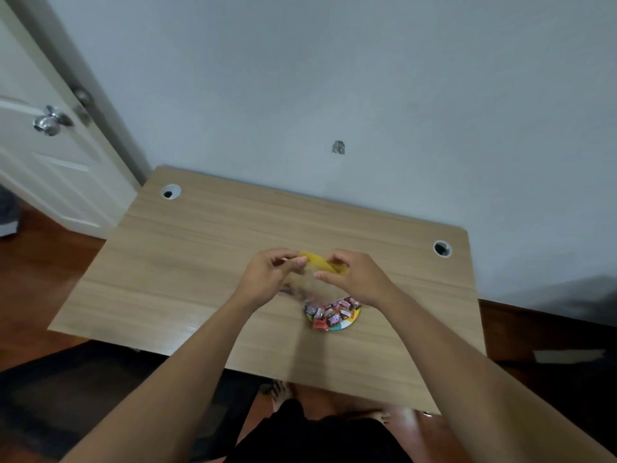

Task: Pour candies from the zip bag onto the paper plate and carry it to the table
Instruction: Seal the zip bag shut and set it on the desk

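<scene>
A clear zip bag [314, 275] with a yellow top strip hangs above the wooden table [187, 262], blurred. My left hand [267, 279] pinches its left side and my right hand [357, 279] grips its right side and the yellow strip. Just below the bag, a small colourful paper plate [347, 325] lies on the table. A heap of wrapped red and dark candies [329, 314] sits on the plate. My right wrist covers the plate's far right edge.
The table stands against a pale wall, with round cable holes at its back left [171, 192] and back right [442, 248]. A white door [50, 145] with a metal knob is at the left. Wood floor and my bare feet lie below the near edge.
</scene>
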